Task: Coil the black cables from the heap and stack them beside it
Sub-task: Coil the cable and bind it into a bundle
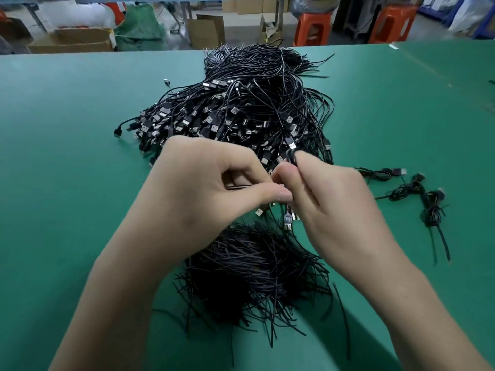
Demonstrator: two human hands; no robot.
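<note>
**Both hands grip one black cable in front of the heap**

The thumb and forefinger of the left hand [203, 183] are pressed together on a thin black cable [238, 186], and a short length of it shows in the hollow between them. The other fingers of this hand are curled under. The right hand [329, 194] meets it tip to tip. Its fingers are also bent, and the same cable makes a small loop round the top of its forefinger. Below the two hands a silver USB plug [288, 219] hangs down, just above the table.

Directly behind the hands lies the heap [241, 116], a big tangle of black cables with many plugs turned to the near side. In front of the hands, between the forearms, lies a bundle of thin black strands [254, 269]; I cannot tell if they are ties or cable ends.

To the right of the heap, near the right hand, a few coiled cables [428, 207] lie on the green table [67, 129], close to each other. Beyond the far edge stand two orange stools [312, 28] and cardboard boxes [206, 29].
</note>
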